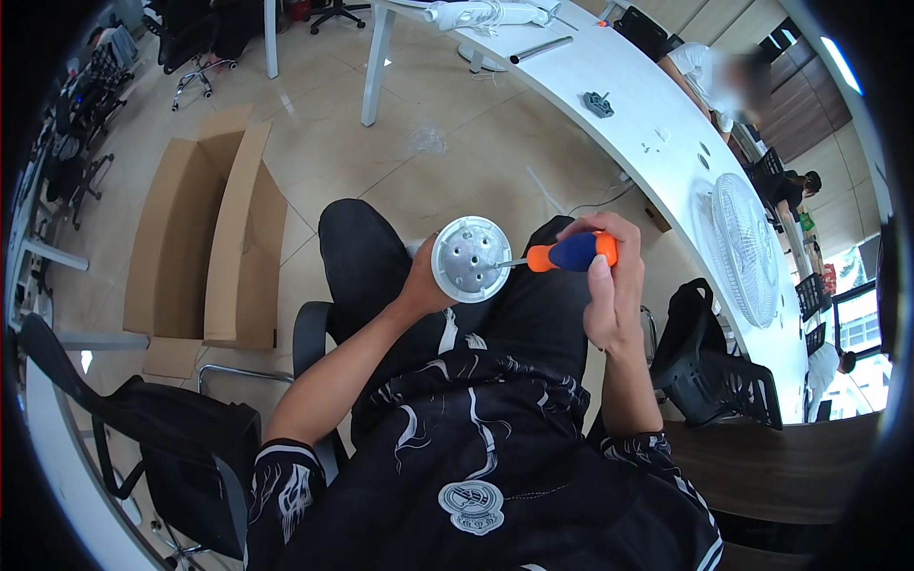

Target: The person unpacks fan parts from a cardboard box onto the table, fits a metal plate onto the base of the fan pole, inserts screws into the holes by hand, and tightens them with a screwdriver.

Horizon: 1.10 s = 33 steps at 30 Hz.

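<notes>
My left hand (425, 284) is closed around the side of a white round housing (436, 270), held above my lap. Its open face is turned up and shows a grey metal plate (468, 249) with several small holes or screws. In my right hand (619, 290) is a screwdriver (574, 253) with an orange and blue handle, gripped between thumb and fingers. The screwdriver lies nearly level, its metal shaft pointing left. Its tip meets the right part of the plate; whether it sits in a screw is too small to tell.
A white table (657, 176) curves along the right, bearing a white fan grille (745, 249), a small grey part (598, 104), a metal tube (541, 49) and a white fan body (486, 14). On the floor at left stands an open cardboard box (243, 281). Office chairs (181, 447) flank me.
</notes>
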Tool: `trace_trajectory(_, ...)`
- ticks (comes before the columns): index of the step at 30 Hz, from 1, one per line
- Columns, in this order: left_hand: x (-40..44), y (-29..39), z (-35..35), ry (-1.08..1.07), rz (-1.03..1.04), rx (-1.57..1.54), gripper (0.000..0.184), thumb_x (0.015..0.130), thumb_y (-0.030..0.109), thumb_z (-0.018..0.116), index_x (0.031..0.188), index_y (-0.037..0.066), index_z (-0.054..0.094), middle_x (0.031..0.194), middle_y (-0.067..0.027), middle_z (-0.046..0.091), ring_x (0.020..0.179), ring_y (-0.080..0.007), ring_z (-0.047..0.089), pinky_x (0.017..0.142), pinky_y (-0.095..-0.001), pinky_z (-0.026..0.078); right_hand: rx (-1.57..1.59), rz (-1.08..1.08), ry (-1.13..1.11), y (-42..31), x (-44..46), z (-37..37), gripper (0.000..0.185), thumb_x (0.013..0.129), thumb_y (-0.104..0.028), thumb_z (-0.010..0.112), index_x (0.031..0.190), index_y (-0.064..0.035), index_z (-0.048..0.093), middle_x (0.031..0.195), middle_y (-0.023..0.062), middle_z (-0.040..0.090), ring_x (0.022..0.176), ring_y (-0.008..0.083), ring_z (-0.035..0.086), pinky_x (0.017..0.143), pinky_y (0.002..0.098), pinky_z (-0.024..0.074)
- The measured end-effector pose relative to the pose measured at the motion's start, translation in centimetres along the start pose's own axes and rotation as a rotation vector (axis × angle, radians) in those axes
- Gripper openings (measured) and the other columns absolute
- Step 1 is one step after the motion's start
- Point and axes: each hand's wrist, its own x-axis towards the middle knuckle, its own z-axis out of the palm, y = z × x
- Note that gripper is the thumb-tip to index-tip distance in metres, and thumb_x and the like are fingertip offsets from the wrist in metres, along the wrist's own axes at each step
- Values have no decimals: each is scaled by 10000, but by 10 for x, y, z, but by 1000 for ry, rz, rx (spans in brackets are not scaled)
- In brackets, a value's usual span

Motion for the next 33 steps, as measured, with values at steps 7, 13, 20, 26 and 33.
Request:
trace_trajectory(7,0,4,0,33,-12,-100,733,604,158,892,1238,25,550,1165,-132,630,1101,-288,618,951,-380,479,-338,-40,-2,-6,-8,-16,234,887,-118,621,1077,13,584,936,141,637,768,286,620,730,349,499)
trace_trajectory(13,1,6,-1,31,-31,-69,719,614,136,886,1238,20,548,1178,-137,624,1092,-269,628,940,-371,491,-272,-3,12,-25,9,-14,199,850,-130,699,970,4,615,877,148,631,744,309,635,670,328,496)
trace_trajectory(20,0,1,-3,33,4,-43,707,620,121,880,1236,21,548,1168,-131,631,1110,-253,624,955,-366,487,-444,199,-246,-18,-1,-31,243,882,-102,630,1093,2,571,987,180,620,832,355,633,744,369,505)
trace_trajectory(26,7,28,-7,81,13,-130,657,626,102,871,1202,14,568,1120,-114,666,1052,-224,651,917,-350,507,-241,-10,-105,-24,6,-25,233,892,-170,656,1044,-9,583,852,157,630,742,350,631,682,369,499)
trace_trajectory(33,6,23,-6,190,25,-126,611,639,96,869,1175,13,586,1096,-109,686,1008,-207,673,877,-336,527,-429,195,-254,-19,-1,-35,292,872,-103,672,1122,-19,546,969,184,624,794,360,637,678,388,498)
